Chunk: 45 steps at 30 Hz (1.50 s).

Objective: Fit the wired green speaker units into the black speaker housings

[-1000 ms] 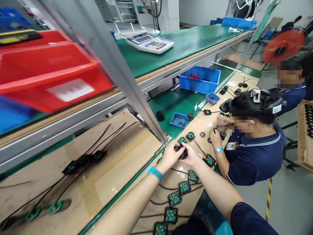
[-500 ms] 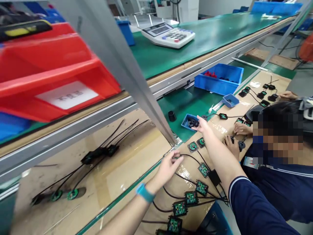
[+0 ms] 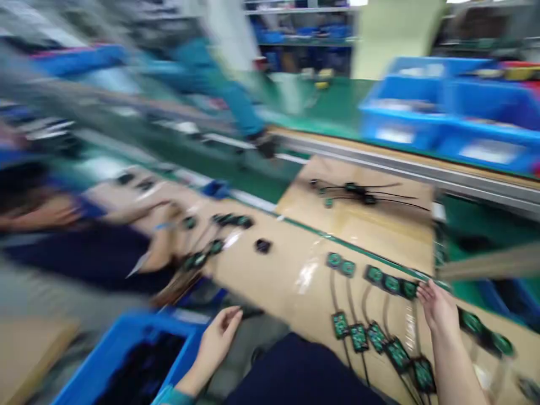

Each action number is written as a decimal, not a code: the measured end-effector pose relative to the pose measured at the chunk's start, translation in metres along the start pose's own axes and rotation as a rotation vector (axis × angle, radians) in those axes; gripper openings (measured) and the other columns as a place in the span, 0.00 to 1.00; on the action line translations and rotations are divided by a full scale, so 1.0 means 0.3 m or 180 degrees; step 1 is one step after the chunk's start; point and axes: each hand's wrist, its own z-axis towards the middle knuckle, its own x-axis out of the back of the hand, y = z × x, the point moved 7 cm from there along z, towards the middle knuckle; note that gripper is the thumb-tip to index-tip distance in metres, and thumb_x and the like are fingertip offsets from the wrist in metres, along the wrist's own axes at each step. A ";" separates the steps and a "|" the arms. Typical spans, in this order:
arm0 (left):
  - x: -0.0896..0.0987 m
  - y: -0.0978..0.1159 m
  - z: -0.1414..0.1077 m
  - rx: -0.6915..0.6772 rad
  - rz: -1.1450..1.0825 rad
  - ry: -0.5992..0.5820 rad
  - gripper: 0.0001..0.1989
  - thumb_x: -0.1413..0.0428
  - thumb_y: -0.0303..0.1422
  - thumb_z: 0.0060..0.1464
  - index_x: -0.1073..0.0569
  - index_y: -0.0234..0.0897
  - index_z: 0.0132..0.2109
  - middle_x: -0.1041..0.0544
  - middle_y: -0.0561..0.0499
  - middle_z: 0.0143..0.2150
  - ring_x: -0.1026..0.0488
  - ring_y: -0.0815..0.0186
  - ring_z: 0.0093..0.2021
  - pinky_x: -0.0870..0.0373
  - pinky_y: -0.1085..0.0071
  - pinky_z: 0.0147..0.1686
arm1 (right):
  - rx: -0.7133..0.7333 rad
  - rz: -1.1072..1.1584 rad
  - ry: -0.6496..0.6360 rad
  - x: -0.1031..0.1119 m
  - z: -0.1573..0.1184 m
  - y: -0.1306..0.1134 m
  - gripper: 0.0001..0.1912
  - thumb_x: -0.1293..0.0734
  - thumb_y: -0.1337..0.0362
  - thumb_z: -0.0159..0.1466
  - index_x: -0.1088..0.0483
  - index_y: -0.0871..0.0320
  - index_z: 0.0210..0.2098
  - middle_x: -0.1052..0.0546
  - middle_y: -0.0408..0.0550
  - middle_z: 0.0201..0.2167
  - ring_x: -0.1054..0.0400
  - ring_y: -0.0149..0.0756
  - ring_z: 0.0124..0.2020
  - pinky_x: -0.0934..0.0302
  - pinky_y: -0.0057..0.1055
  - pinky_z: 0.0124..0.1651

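Note:
My left hand (image 3: 218,337) hangs over the gap beside a blue bin, its fingers loosely curled, the thumb apart, and nothing visible in it. Over the board-covered bench, my right hand (image 3: 436,306) has its fingers drawn together beside a round green circuit piece (image 3: 409,288); what they hold is too blurred to tell. Round pieces (image 3: 348,268) lie in a row, joined by cables to rectangular green circuit boards (image 3: 358,337). A single dark part (image 3: 263,246) lies further left on the bench.
A blue bin (image 3: 194,343) of dark parts stands at the lower left. A co-worker's arm (image 3: 162,242) reaches over the bench at left; a teal-sleeved arm (image 3: 242,104) extends across the back. Blue bins (image 3: 392,121) sit on the upper shelf. Cabled parts (image 3: 358,191) lie behind.
The view has swung far round. My right hand has left the small blue tray of black parts and is by the round pieces; my left hand has moved off the bench edge.

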 end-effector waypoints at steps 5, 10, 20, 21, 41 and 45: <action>0.416 -0.628 -0.365 0.1133 -0.0235 0.1515 0.34 0.47 0.63 0.48 0.27 0.36 0.44 0.19 0.42 0.38 0.20 0.53 0.40 0.22 0.54 0.47 | 0.0356 -0.1454 -0.2126 -0.776 -0.453 0.425 0.22 0.22 0.48 0.48 0.26 0.56 0.34 0.22 0.49 0.31 0.26 0.39 0.30 0.29 0.34 0.31; 0.685 -1.241 -0.768 0.2192 -0.0321 0.2574 0.28 0.52 0.54 0.58 0.31 0.32 0.49 0.21 0.37 0.43 0.21 0.54 0.43 0.23 0.54 0.47 | 0.1368 -0.2843 -0.4627 -1.329 -1.279 0.894 0.20 0.29 0.46 0.59 0.25 0.56 0.39 0.21 0.51 0.35 0.25 0.42 0.37 0.29 0.37 0.41; 0.781 -1.666 -0.529 0.2515 -0.0135 0.1906 0.17 0.45 0.35 0.62 0.34 0.35 0.55 0.37 0.32 0.64 0.25 0.52 0.53 0.28 0.55 0.54 | 0.3801 -0.4887 -0.7084 -1.616 -2.430 1.806 0.12 0.35 0.66 0.65 0.27 0.60 0.47 0.27 0.61 0.51 0.37 0.51 0.56 0.43 0.46 0.61; 0.781 -1.690 -0.486 0.2581 -0.0098 0.1815 0.16 0.45 0.35 0.62 0.35 0.34 0.54 0.40 0.29 0.66 0.24 0.50 0.52 0.27 0.55 0.53 | 0.3924 -0.5091 -0.7179 -1.611 -2.470 1.870 0.12 0.35 0.66 0.65 0.27 0.60 0.47 0.28 0.62 0.51 0.38 0.51 0.56 0.44 0.47 0.60; 0.503 -1.411 -0.312 0.1602 -0.0548 0.0580 0.10 0.40 0.23 0.52 0.27 0.36 0.42 0.28 0.39 0.58 0.30 0.51 0.60 0.30 0.53 0.61 | 0.4158 -0.5205 -0.9011 -1.568 -2.566 2.219 0.16 0.41 0.74 0.66 0.26 0.68 0.49 0.35 0.69 0.59 0.39 0.53 0.56 0.41 0.47 0.58; 0.487 -1.399 -0.191 0.1521 -0.0652 0.0498 0.10 0.35 0.33 0.52 0.27 0.37 0.39 0.24 0.42 0.46 0.24 0.54 0.46 0.24 0.58 0.51 | 0.3894 -0.5060 -0.9059 -1.579 -2.589 2.221 0.13 0.38 0.72 0.65 0.24 0.68 0.45 0.31 0.69 0.55 0.36 0.53 0.53 0.41 0.46 0.57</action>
